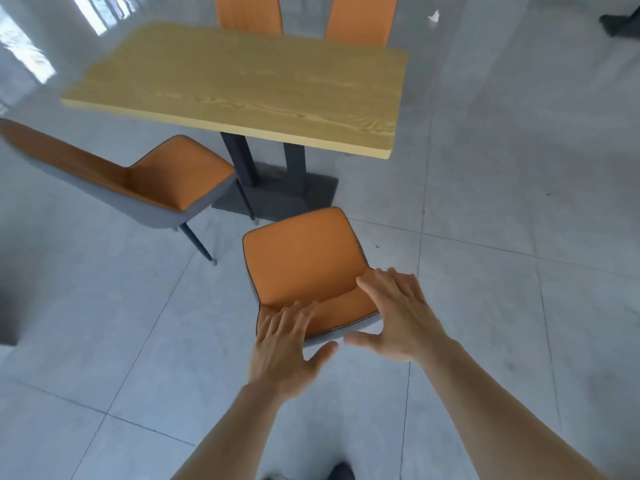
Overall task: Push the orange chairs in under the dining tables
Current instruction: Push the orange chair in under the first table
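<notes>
Orange upholstery with a grey shell marks the near chair [304, 258], which stands on the grey tiled floor [519, 306] just short of the wooden tabletop [242, 84], its seat not yet under the top's near edge. Both hands are on the top of its backrest: the left hand [284, 348] lies with fingers draped over the rim onto the orange face and its thumb behind on the grey back, and the right hand [398, 313] does the same further right, fingers spread forward, thumb reaching toward the left thumb. Each grip is thus loosely closed round the backrest. A second chair [145, 178] sits at an angle to the left, clear of the tabletop. Two far chairs [249, 12] show their backs beyond the opposite edge.
</notes>
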{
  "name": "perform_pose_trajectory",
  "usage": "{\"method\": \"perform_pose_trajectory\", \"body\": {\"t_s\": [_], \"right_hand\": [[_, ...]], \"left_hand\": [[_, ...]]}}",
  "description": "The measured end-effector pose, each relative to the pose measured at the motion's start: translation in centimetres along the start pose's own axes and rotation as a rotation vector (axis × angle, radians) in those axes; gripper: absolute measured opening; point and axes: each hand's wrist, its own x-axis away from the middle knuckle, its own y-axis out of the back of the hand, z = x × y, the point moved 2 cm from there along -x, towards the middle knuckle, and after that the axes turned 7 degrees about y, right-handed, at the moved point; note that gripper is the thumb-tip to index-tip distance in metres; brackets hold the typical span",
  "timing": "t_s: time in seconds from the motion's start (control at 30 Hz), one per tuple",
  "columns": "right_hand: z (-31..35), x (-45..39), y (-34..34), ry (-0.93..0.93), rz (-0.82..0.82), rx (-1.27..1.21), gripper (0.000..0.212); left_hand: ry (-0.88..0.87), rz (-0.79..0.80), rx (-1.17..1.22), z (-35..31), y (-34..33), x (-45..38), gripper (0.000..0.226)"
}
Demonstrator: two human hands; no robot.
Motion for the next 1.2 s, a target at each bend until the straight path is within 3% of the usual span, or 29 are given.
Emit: {"method": "perform_pose_trajectory", "body": {"t_s": [0.13,0.3,0.7,1.2], "right_hand": [[-0.9,-1.1,-1.3,0.022,0.037,0.037,0.105],[-1.4,-1.9,-3.0,0.06,0.048,0.188,0.094],[-0.3,-5.4,-2.6,0.002,0.029,0.231,0.103],[2.5,-19.0,-0.2,-0.084,-0.075,0.162,0.098]], "left_hand": [[0.023,-0.004,-0.002,0.6,-1.5,-0.4,0.07],[-0.003,-0.017,-0.009,1.0,-1.9,-1.0,0.07],[-0.058,0.029,-0.05,3.3,0.3,-4.8,0.073],[-0.119,0.04,-0.051,9.9,7.6,-18.2,0.07]]}}
